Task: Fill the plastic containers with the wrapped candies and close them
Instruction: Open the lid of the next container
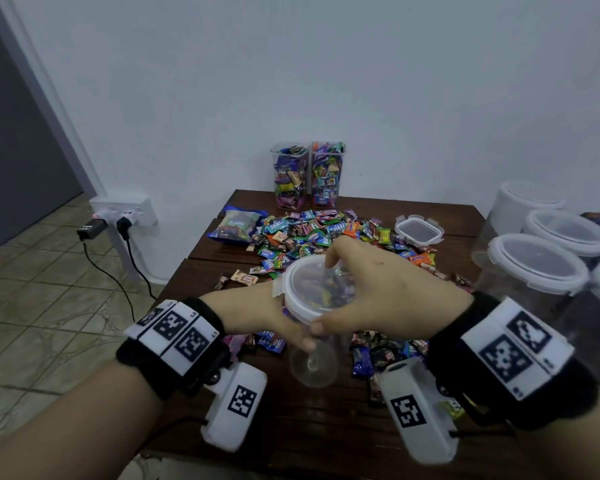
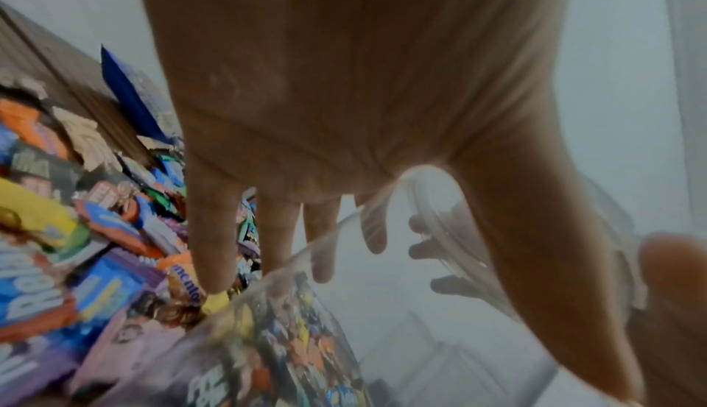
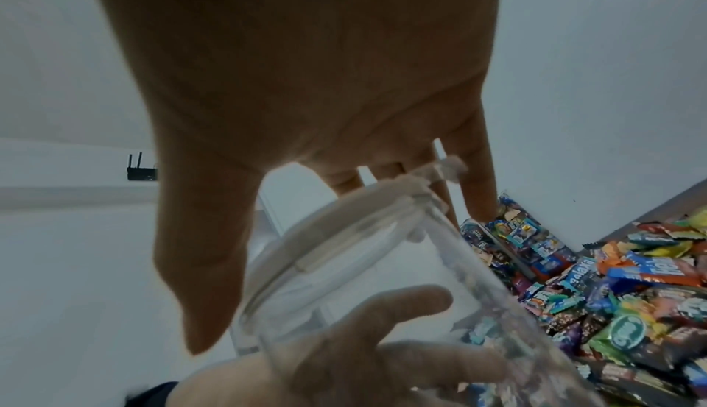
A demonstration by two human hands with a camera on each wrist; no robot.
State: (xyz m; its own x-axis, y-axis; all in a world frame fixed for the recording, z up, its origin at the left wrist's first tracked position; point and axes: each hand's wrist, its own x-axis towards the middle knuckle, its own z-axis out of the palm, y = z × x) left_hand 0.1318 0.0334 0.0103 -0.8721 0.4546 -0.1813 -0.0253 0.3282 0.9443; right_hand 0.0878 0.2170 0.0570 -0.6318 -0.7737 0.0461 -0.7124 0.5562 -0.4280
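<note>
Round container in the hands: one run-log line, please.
round container: empty | left hand: holds body | right hand: grips lid | two square jars: full, lidless

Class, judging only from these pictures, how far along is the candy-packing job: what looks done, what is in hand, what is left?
Done: two square jars at the wall are full, though no lids show on them. In hand: the left hand grips a round jar, seemingly empty, while the right hand grips its lid. Left: the candy pile on the table, several lidded empty jars at right, and closing everything.
</note>
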